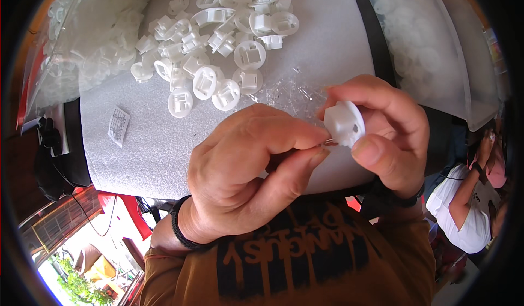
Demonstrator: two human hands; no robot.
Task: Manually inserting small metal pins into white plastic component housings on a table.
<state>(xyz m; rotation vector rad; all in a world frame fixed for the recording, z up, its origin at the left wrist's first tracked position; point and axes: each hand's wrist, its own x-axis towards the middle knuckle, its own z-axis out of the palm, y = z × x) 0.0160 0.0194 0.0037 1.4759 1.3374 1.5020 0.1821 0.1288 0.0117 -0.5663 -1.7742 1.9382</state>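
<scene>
My right hand (387, 131) grips a white round plastic part (345, 123) between thumb and fingers, close in front of my chest. My left hand (245, 169) pinches a thin small metal pin (327, 142) between thumb and forefinger, its tip touching the edge of that part. Both hands hover over the near edge of a white foam pad (136, 153). A pile of several similar white plastic parts (218, 39) lies further back on the pad. A scatter of thin clear pins (289, 93) lies just beyond my hands.
A clear bag of white parts (93, 39) sits at the left, another clear bag (420, 49) at the right. A small printed paper slip (118, 125) lies on the pad. Another person in a white top (464, 208) sits at the lower right.
</scene>
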